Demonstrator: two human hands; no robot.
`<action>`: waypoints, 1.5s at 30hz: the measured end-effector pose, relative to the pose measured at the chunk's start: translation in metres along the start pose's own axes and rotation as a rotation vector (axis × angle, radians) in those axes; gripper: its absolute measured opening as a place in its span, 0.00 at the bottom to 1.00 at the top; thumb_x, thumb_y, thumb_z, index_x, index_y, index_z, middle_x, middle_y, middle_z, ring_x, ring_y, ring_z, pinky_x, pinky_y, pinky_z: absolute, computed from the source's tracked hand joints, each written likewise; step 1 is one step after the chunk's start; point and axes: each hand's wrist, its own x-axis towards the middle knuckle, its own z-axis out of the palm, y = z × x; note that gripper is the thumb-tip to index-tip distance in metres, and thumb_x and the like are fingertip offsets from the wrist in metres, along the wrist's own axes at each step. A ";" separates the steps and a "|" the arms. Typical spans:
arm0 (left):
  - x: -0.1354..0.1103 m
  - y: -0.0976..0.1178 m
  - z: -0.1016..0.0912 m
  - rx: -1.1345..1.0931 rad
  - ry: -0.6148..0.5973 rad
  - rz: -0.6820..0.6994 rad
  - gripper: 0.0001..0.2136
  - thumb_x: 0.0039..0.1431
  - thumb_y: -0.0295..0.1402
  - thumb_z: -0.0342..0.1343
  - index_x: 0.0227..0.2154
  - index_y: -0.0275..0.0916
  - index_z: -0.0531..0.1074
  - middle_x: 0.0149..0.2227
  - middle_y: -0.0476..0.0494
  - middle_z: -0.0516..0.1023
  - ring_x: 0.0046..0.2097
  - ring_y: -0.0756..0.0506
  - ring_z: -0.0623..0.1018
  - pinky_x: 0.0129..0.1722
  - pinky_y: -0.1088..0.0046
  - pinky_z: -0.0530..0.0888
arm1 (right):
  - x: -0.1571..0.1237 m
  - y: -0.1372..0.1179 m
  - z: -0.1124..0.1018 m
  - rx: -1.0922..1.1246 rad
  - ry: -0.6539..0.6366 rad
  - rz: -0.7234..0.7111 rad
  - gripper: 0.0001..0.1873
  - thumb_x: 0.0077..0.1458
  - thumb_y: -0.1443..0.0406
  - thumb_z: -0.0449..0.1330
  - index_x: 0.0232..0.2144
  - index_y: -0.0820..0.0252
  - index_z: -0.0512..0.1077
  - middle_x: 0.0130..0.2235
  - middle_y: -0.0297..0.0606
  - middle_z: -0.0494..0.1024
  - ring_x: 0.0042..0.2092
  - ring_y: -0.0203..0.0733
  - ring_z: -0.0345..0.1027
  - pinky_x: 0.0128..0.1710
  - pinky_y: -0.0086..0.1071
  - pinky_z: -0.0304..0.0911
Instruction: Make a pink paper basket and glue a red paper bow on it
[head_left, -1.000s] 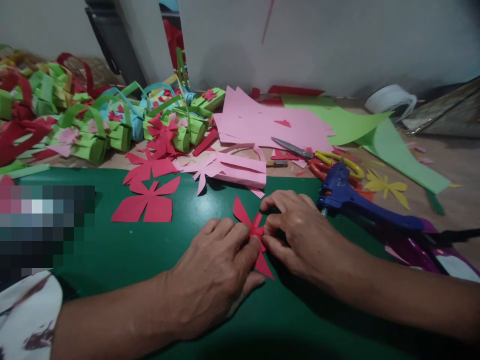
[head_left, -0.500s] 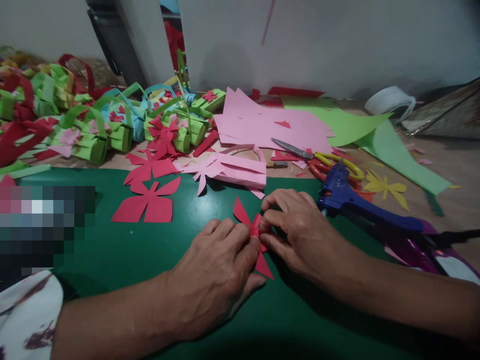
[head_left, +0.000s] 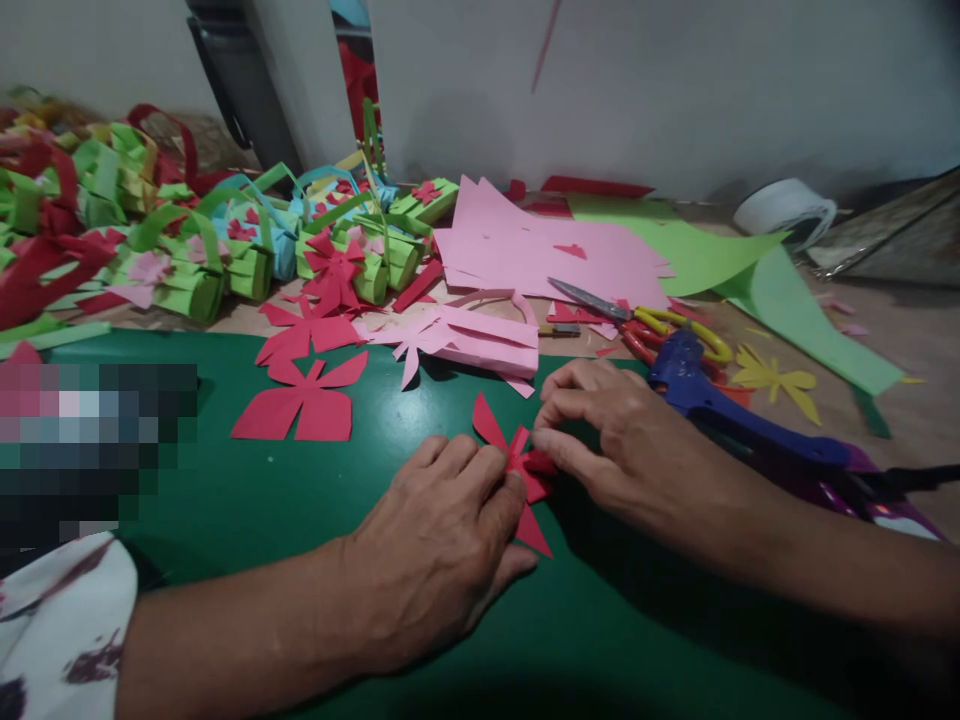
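Note:
My left hand [head_left: 450, 545] is closed on a red paper bow-like cut-out [head_left: 529, 530] and presses it to the green work surface [head_left: 247, 510]. Its pointed ends stick out above and below my thumb, and a folded part curls up on the right. At that folded part, my right hand [head_left: 611, 425] has thumb and forefinger pinched together at the paper's edge. The fingertips partly cover where they meet it. More red butterfly-shaped cut-outs [head_left: 300, 405] lie to the left. Beyond my hands rests a pink paper bag [head_left: 491, 345] with a handle.
A blue glue gun [head_left: 686, 375] lies just beyond my right hand, with scissors [head_left: 589, 298] behind it. Pink sheets [head_left: 510, 245], green sheets [head_left: 720, 260] and a yellow paper butterfly [head_left: 772, 375] are farther back. Several green paper bags [head_left: 199, 290] crowd the back left.
My right fingers have shifted slightly up and away, showing more of the folded red paper. My left hand keeps its hold. The whole view has moved a little.

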 end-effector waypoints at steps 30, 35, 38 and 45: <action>-0.001 -0.001 0.003 0.005 0.050 0.015 0.15 0.63 0.40 0.46 0.44 0.33 0.68 0.39 0.39 0.69 0.39 0.40 0.66 0.37 0.59 0.65 | 0.018 -0.007 0.008 -0.190 -0.206 0.002 0.09 0.46 0.70 0.60 0.17 0.60 0.67 0.27 0.35 0.69 0.36 0.42 0.62 0.40 0.37 0.50; -0.004 0.001 0.003 0.022 0.111 0.049 0.15 0.63 0.40 0.47 0.42 0.32 0.69 0.37 0.38 0.71 0.38 0.40 0.68 0.36 0.59 0.67 | 0.020 -0.007 0.008 -0.197 -0.219 -0.018 0.09 0.47 0.70 0.59 0.17 0.60 0.68 0.27 0.35 0.69 0.35 0.42 0.62 0.40 0.38 0.49; -0.006 0.003 0.003 0.028 0.183 0.078 0.14 0.63 0.39 0.48 0.36 0.32 0.72 0.35 0.38 0.72 0.37 0.41 0.68 0.36 0.60 0.68 | 0.017 -0.009 0.007 -0.221 -0.202 -0.052 0.08 0.48 0.69 0.59 0.19 0.60 0.68 0.28 0.36 0.69 0.36 0.43 0.62 0.41 0.39 0.49; -0.009 0.003 0.005 0.045 0.258 0.117 0.12 0.61 0.38 0.51 0.30 0.34 0.72 0.31 0.41 0.73 0.33 0.43 0.68 0.33 0.63 0.69 | 0.012 -0.018 0.009 -0.361 -0.174 -0.149 0.09 0.53 0.70 0.55 0.22 0.61 0.70 0.32 0.39 0.70 0.38 0.45 0.62 0.50 0.54 0.43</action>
